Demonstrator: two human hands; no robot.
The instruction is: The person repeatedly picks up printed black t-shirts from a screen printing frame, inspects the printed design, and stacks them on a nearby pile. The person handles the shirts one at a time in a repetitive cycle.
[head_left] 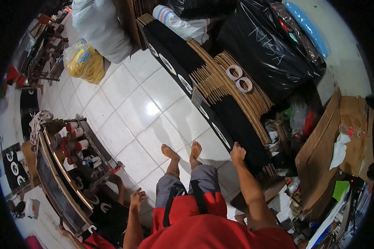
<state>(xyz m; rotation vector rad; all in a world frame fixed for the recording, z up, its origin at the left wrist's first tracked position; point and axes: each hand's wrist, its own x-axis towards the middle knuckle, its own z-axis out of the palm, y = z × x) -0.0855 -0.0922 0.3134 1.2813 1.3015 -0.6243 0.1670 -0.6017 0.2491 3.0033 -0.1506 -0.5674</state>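
Note:
My right hand point(237, 153) is closed on the front edge of a black fabric piece point(220, 133) with white round prints. That piece belongs to a long row of black fabric and brown boards point(212, 81) standing side by side along the right. My left hand point(137, 198) hangs free beside my thigh, its fingers loosely curved and apart, with nothing in them. Nearest to it is a low rack point(112, 168) with several red-and-white pots point(75, 133).
Two tape rolls point(234, 73) lie on the boards. Behind them is a large black bag point(274, 45); cardboard point(320, 153) leans at the right. White sacks point(102, 29) and a yellow bundle point(86, 62) stand on the tiled floor point(131, 99). Another person's hand point(64, 233) is beside a framed screen point(56, 186).

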